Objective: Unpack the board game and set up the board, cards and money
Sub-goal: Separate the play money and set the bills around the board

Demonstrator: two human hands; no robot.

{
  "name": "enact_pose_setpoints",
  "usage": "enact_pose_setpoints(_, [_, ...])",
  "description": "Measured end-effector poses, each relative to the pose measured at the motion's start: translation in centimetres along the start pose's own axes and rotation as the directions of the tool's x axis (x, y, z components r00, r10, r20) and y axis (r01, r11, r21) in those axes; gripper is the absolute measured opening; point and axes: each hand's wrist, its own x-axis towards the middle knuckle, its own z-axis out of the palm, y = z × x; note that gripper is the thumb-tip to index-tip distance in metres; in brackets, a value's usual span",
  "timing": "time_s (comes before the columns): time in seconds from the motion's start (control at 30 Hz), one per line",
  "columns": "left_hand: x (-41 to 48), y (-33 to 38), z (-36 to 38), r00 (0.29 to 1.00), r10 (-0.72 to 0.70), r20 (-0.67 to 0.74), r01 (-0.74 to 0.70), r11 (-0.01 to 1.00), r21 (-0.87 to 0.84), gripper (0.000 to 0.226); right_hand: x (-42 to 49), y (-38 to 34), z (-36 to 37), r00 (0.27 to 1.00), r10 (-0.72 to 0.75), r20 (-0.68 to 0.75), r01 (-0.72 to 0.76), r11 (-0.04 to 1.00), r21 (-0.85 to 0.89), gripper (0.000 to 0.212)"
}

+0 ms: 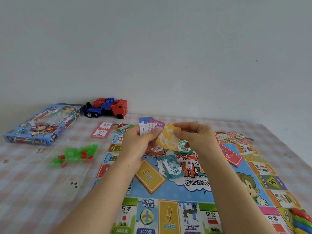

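From my remote seat, my left hand (135,144) is curled round a fan of notes (150,125), blue and purple ones, with the thumb pressed across their lower edge. My right hand (197,137) pinches a yellow note (168,137) between thumb and fingertips at its upper right side. That note hangs tilted between both hands, its left edge against the fan. I cannot tell whether the left thumb also grips it.

Both hands are raised above the far middle of the board (146,215), which lies flat and unfolded on the checked tablecloth (33,191). Under the hands, money is laid out on the board's centre: an orange 50 pile (155,149), a green 1000 pile (184,148) and, nearer me, a teal 100 pile (172,169). A white die (187,165) sits just beside the teal pile.

A yellow card deck (150,176) lies at an angle left of the teal pile, and a red card deck (229,155) lies right of my right wrist. A pink card stack (102,130) sits off the board, near its far left corner.

Farther left, green and red house pieces (76,154) lie blurred, perhaps inside a clear bag. The game box (43,124) rests at the far left edge, with a red and blue toy truck (107,108) by the wall. Coloured pawns (302,218) lie at the board's near right corner.
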Motion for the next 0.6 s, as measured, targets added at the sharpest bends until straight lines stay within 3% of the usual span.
enact_pose_setpoints(0.13, [0.2, 0.6, -0.6, 0.999, 0.027, -0.032, -0.028, 0.999, -0.030, 0.009, -0.1, -0.1, 0.0, 1.000, -0.019, -0.009, 0.019, 1.000, 0.022, 0.014])
enact_pose_setpoints(0.23, [0.8, 1.9, -2.3, 0.989, 0.051, -0.136, -0.064, 0.994, -0.089, 0.005, 0.1, -0.1, 0.0, 0.999, -0.042, -0.034, 0.044, 0.998, 0.041, 0.015])
enact_pose_setpoints(0.33, [1.1, 2.5, -3.3, 0.978, 0.038, -0.206, -0.069, 0.987, -0.147, 0.006, 0.2, 0.1, 0.4, 0.997, -0.066, -0.045, 0.065, 0.997, -0.034, 0.015])
enact_pose_setpoints(0.6, [1.4, 2.3, -3.6, 0.970, 0.074, -0.232, -0.098, 0.991, -0.093, 0.008, 1.9, -1.6, 5.1, 0.990, -0.037, 0.137, 0.068, 0.971, -0.229, 0.014])
